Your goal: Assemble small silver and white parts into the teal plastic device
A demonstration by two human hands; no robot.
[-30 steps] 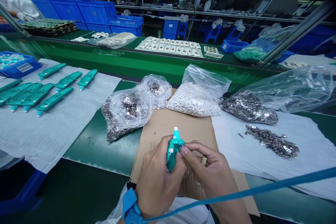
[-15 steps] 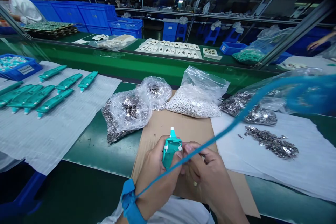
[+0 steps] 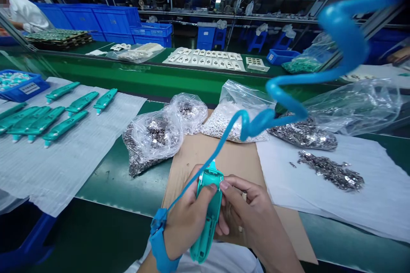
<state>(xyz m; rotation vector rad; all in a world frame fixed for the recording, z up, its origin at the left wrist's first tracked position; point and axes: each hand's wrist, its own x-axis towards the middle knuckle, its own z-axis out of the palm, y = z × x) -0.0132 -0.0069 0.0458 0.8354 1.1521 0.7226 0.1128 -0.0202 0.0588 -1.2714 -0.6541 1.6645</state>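
My left hand (image 3: 192,217), closed, grips a teal plastic shell (image 3: 209,228) with its open hollow side up. The thumb lies across the inside, and a pale nozzle-like tip points away from me. At the shell's upper right edge, the thumb and index finger of my right hand (image 3: 248,204) are pinched together. Whatever sits between those fingertips is hidden. A small cream-white piece (image 3: 244,195) shows among the right hand's curled fingers. Under both hands lies a brown cardboard sheet (image 3: 224,151). A blue wristband (image 3: 162,239) on my left wrist has a coiled cord crossing the view.
Teal shells (image 3: 65,127) lie on white sheeting at left, beside a blue bin (image 3: 28,87). Behind the cardboard are a bag of metal parts (image 3: 155,136) and a bag of white pieces (image 3: 221,123). Loose metal parts (image 3: 333,172) lie on white sheeting at right.
The teal shell has tilted, so its long hollow body now shows down towards my lap. My right fingertips stay at its upper right edge. The blue cord has swung upward.
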